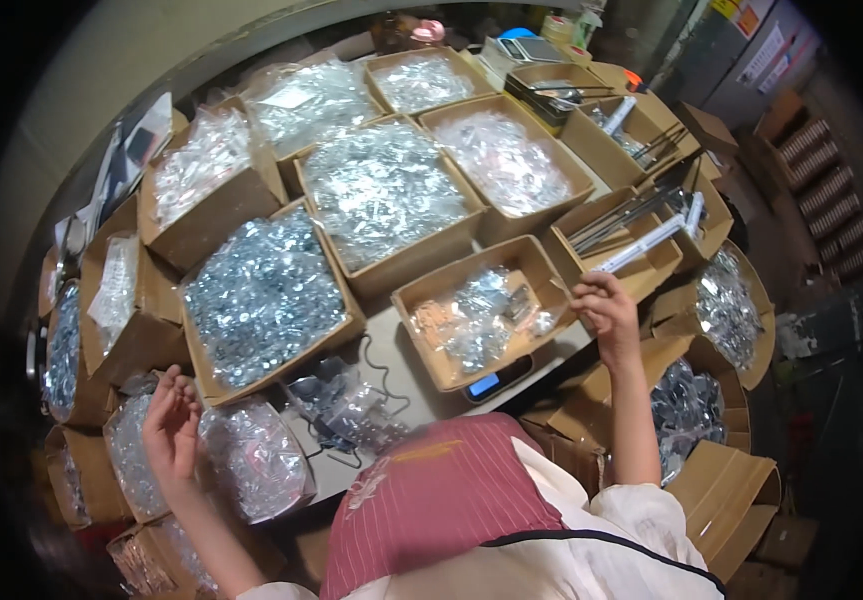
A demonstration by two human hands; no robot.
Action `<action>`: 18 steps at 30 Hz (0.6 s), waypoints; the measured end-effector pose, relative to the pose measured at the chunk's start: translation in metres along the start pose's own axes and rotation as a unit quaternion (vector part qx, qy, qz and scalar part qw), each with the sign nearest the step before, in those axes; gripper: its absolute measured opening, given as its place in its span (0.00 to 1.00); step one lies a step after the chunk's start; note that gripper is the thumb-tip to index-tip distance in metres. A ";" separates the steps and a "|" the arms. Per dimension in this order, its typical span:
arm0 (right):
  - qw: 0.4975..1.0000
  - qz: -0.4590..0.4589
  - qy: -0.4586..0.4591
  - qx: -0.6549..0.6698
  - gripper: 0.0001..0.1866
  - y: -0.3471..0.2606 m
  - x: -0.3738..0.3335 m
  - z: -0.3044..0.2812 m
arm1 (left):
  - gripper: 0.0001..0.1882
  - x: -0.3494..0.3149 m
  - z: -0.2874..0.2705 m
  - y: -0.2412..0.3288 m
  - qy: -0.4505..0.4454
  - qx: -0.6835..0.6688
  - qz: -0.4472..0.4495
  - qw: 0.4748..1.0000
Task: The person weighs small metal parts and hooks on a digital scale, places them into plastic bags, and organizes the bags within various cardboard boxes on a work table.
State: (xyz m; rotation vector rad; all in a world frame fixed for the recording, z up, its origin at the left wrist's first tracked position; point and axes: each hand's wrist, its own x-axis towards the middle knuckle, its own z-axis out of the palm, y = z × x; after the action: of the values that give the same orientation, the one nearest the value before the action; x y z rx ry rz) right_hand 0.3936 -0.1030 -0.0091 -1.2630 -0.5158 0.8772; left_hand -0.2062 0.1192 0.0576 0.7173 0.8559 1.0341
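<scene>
Right hand (606, 308) half-curled, whether pinching anything I can't tell, near the cardboard box (456, 281) on the digital scale (485, 386); my sideways knock could slide it off.

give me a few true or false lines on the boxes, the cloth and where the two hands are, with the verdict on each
1. The person's right hand is at the right end of a small open brown cardboard box with clear plastic bags inside. True.
2. The person's left hand is inside that same box. False: the left hand is well apart from it, near an open brown cardboard box of bluish-silver metal pieces.
3. A blue-lit rectangular display shows at the small box's near side. True.
4. A dark-red cloth with pale stripes lies at the far end of the table. False: the dark-red striped cloth is at the near side, against the person's body.
</scene>
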 end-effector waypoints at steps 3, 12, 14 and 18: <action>0.874 -0.239 -0.104 -0.411 0.18 -0.001 0.005 0.009 | 0.22 0.001 0.074 -0.036 0.028 0.105 -0.031 0.994; 0.801 -0.208 -0.130 -0.546 0.06 -0.012 0.014 0.032 | 0.27 -0.003 0.199 -0.133 -0.173 0.150 -0.140 0.963; 0.866 -0.135 -0.143 -0.459 0.07 -0.023 0.007 0.049 | 0.29 -0.007 0.209 -0.147 -0.214 0.151 -0.147 0.954; 0.937 -0.087 -0.155 -0.302 0.08 -0.033 -0.009 0.076 | 0.29 -0.005 0.232 -0.178 -0.259 0.168 -0.131 0.942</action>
State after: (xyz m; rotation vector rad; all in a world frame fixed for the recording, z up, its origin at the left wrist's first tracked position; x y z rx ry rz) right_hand 0.3402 -0.0664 0.0432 -1.6049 -1.1989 0.7955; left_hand 0.0695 0.0273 0.0240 1.0728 0.6447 0.4244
